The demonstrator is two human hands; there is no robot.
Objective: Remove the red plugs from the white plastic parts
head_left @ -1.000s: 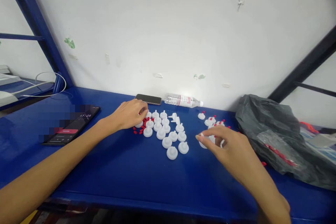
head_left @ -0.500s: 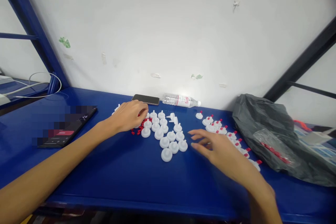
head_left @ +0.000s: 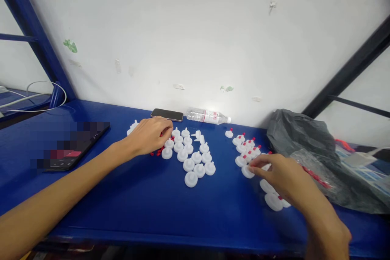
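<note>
Several white spout caps (head_left: 191,179) stand in a cluster mid-table, their narrow spouts pointing up. My left hand (head_left: 151,134) is at the cluster's left end, curled closed over small red tips (head_left: 159,153); its fingertips are hidden, so what they pinch does not show. On the right, another group of white caps carries red tips on the spouts, such as the red-tipped cap (head_left: 241,160). My right hand (head_left: 274,172) pinches the top of a white spout cap (head_left: 247,172) at the near side of that group. Its fingers cover the spout.
A dark phone (head_left: 167,115) and a clear plastic bottle (head_left: 207,116) lie along the wall. A larger dark device (head_left: 77,150) rests at left. At right spreads a dark plastic bag (head_left: 300,134), with a clear bag (head_left: 317,170) of red pieces on it.
My right hand has moved right, from beside the middle cluster to the red-tipped group, and its fingers have closed on a cap there. My left hand stays over the red tips.
</note>
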